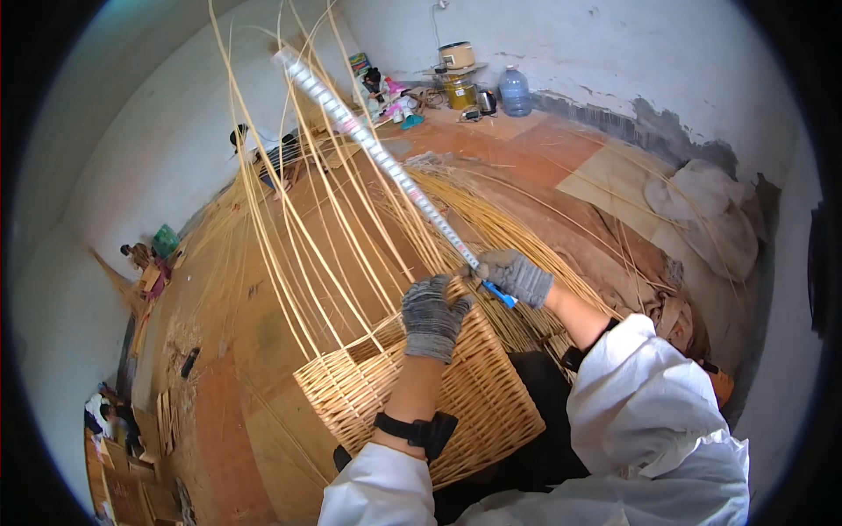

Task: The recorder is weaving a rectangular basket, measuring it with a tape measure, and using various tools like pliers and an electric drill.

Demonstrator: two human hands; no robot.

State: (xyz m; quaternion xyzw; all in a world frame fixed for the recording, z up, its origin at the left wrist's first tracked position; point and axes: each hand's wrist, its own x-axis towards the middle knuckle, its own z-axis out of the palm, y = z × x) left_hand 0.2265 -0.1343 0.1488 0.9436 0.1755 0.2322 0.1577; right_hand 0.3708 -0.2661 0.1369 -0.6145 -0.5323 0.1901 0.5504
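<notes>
My right hand (pixel 514 277), in a grey glove, is closed on a tape measure with a blue part (pixel 498 294); its white blade (pixel 386 167) stretches diagonally up and away past tall pale stakes. My left hand (pixel 431 317), gloved in grey, grips the top edge of a woven wicker basket (pixel 456 408) in front of me, its fingertips partly hidden. Long upright stakes (pixel 289 237) rise from the basket's rim and fan out toward the top of the view.
Bundles of long rods (pixel 526 254) lie on the floor behind the basket. A crumpled pale sack (pixel 702 219) is at the right. Along the back wall stand a blue water jug (pixel 515 92), a kettle (pixel 487 103) and a cooker (pixel 456 56). Wooden boards and piled items (pixel 132 486) sit at the lower left.
</notes>
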